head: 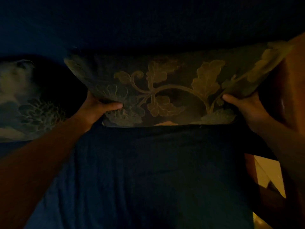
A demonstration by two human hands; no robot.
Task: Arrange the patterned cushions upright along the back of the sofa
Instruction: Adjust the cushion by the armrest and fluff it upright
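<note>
The scene is very dark. A patterned cushion (165,90) with pale leaf and vine shapes stands against the dark blue sofa back (148,22), its lower edge on the seat. My left hand (97,109) grips its lower left corner, thumb on the front face. Gripping the lower right edge is my right hand (242,106). A second patterned cushion (24,103) leans at the left, apart from both hands and partly cut off by the frame edge.
The dark blue sofa seat (156,171) fills the lower middle. A wooden armrest (290,90) rises at the right, touching the held cushion's right corner. A strip of lit yellowish floor (269,176) shows beside it.
</note>
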